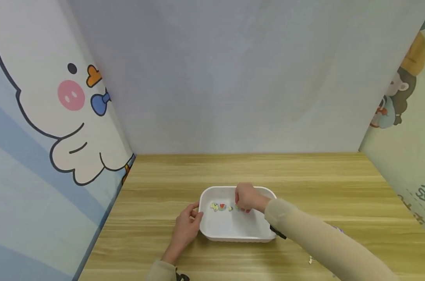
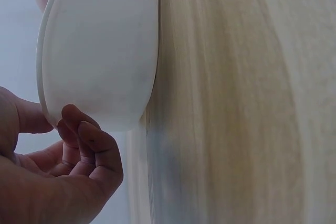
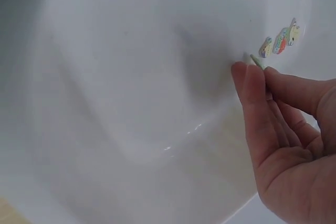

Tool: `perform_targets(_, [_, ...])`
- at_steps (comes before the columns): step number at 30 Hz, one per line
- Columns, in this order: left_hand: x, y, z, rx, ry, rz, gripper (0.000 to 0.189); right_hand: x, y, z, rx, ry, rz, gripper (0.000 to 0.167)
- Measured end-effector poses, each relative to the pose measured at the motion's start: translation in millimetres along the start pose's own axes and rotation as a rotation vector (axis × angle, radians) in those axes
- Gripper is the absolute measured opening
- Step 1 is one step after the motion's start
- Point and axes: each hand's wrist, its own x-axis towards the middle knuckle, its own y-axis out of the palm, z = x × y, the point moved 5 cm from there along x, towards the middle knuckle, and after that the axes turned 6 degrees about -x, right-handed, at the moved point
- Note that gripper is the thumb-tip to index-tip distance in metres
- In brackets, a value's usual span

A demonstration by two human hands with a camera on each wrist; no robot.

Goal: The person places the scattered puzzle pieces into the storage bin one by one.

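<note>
A white plastic tray (image 1: pixel 238 239) stands on the wooden table. My left hand (image 1: pixel 187 224) grips its left rim, thumb over the edge and fingers curled against the outer wall, as the left wrist view shows. Inside the tray, my right hand (image 1: pixel 247 198) pinches a small flat piece (image 3: pixel 257 61) with a pale green edge between thumb and fingertips, low over the bottom. Left of it lies a row of small stickers or flat cutouts: a yellow one (image 1: pixel 214 207), a red and green one (image 1: pixel 222 207) and a smaller yellowish one (image 1: pixel 230 208). My fingers hide most of the pinched piece.
On the wooden table (image 1: pixel 156 183), right of the tray, a small pale piece (image 1: pixel 311 259) lies beside my right sleeve. A purple-blue item (image 1: pixel 338 229) shows partly behind that sleeve. A plain grey backdrop (image 1: pixel 226 78) closes the far edge, with cartoon-printed panels at both sides.
</note>
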Motion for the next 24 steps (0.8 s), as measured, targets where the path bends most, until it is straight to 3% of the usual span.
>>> perform_targets(13, [-2.3,2.4,-1.4,-0.004,-0.015,0.001,0.03,-2.1,0.9,-8.0,-0.125,-0.059,-0.05,0.023])
perform_targets(24, [0.0,0.7,0.6,0.006,-0.006,-0.004,0.03,-2.0,-6.7,-4.8,-0.065,-0.007,0.007,0.011])
